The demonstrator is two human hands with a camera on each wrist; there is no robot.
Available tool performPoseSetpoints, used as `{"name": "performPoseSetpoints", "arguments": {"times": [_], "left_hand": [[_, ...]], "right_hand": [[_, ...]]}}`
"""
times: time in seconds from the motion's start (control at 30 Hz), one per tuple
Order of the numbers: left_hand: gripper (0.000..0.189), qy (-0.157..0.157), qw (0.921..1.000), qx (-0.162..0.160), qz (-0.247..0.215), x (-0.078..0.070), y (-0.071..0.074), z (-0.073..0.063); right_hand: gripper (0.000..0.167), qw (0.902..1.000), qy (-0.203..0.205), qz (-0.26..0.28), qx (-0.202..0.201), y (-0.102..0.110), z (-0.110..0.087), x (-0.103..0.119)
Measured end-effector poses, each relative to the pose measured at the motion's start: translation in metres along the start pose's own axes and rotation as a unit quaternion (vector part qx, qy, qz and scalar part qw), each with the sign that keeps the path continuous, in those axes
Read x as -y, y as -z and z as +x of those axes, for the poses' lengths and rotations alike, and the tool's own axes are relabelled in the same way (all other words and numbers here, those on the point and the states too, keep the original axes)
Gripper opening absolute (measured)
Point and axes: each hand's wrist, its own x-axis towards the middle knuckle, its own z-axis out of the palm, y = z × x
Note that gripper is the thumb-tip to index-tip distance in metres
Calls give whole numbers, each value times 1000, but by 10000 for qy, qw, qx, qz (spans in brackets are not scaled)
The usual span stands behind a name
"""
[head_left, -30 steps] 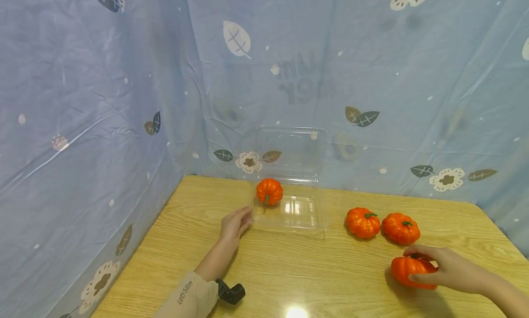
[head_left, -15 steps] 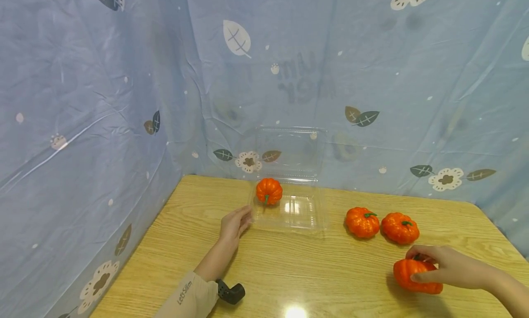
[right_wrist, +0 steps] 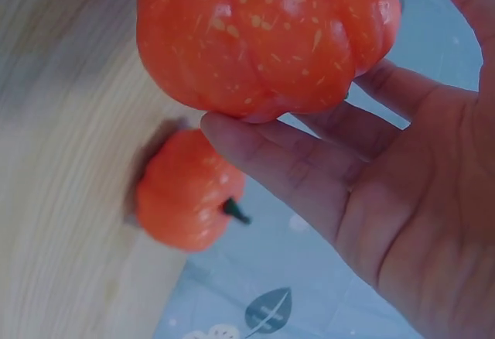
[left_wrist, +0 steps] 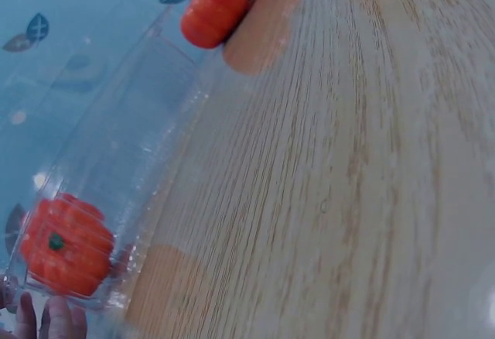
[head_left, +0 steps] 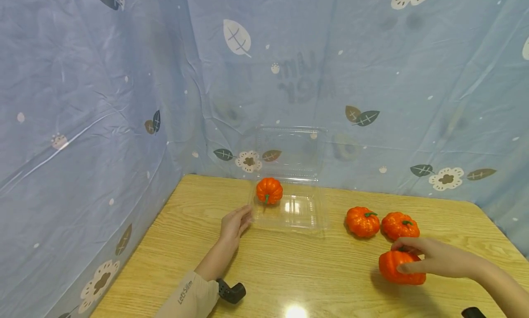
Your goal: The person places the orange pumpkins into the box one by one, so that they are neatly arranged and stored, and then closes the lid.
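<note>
We have the right hand (head_left: 430, 261) curled round a small orange pumpkin (head_left: 400, 266), fingers and thumb clamped on it at the near right of the wooden table (head_left: 314, 267). Up close in the right wrist view the pumpkin (right_wrist: 271, 33) is ribbed, deep orange, flecked with pale specks, its surface matte like foam; whether it clears the tabletop we cannot tell. Its stem is tucked under the fingers in the head view.

Just behind it sit two more pumpkins side by side, the left one (head_left: 362, 221) and the right one (head_left: 399, 225), both with green stems showing. Over on the other side, the left hand (head_left: 235, 224) lies relaxed, fingertips against the near left corner of a clear plastic clamshell box (head_left: 303, 217), lid standing up against the curtain. A fourth pumpkin (head_left: 269, 190) sits in the box's back left corner. The left wrist view shows only fingertips at its bottom edge, and the thin glossy box walls blur what's behind them.

The backdrop is a blue curtain (head_left: 103, 102) printed with leaves and flowers
</note>
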Motion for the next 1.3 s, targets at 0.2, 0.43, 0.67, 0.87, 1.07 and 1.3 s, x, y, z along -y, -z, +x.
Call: {"name": "performPoseSetpoints", "arguments": {"times": [0.2, 0.43, 0.67, 0.87, 1.07, 1.3], "left_hand": [[37, -3, 10000, -21, 6, 1, 0, 0], [35, -11, 10000, -81, -1, 1, 0, 2], [36, 3, 10000, -71, -33, -1, 0, 2], [35, 28, 9999, -111, -91, -1, 0, 3], [36, 27, 9999, -90, -75, 0, 0, 4], [34, 44, 9999, -113, -85, 0, 0, 4]], "right_hand": [[29, 9996, -141, 81, 218, 6, 20, 14], [31, 9995, 61, -279, 143, 11, 41, 34], [34, 9994, -45, -277, 182, 16, 59, 54], [30, 9990, 382, 210, 109, 18, 74, 65], [28, 9982, 292, 524, 96, 17, 96, 81], [29, 9949, -2, 997, 131, 15, 122, 98]]}}
